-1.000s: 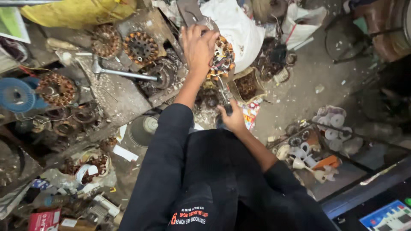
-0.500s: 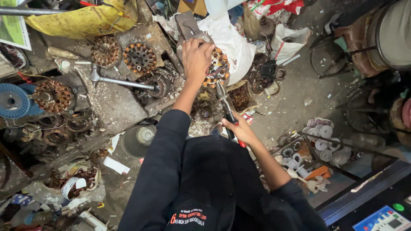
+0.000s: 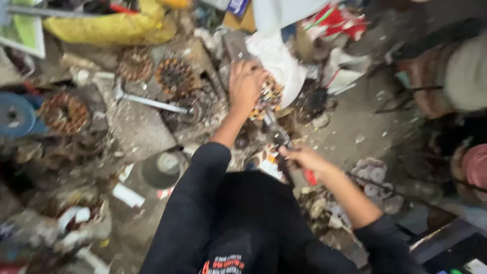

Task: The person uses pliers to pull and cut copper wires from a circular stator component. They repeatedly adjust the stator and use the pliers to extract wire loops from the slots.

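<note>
My left hand (image 3: 246, 83) rests palm down on a round motor stator with copper windings (image 3: 271, 94), pressing it against the cluttered floor. My right hand (image 3: 304, 158) is closed on the red-handled end of a pair of pliers or cutters (image 3: 281, 139), whose metal jaws point up toward the stator. The frame is blurred, so I cannot tell if the jaws touch the windings. Both arms wear black sleeves.
Several other copper-wound stators (image 3: 175, 75) lie on a grey slab (image 3: 137, 127) at the left, beside a long metal wrench (image 3: 152, 101). A yellow sack (image 3: 111, 28), a blue disc (image 3: 15, 114), a white bag (image 3: 284, 56) and scattered scrap surround me.
My right hand has drawn back toward me and to the right with the tool. My left hand has stayed on the stator. The view has shifted and blurred.
</note>
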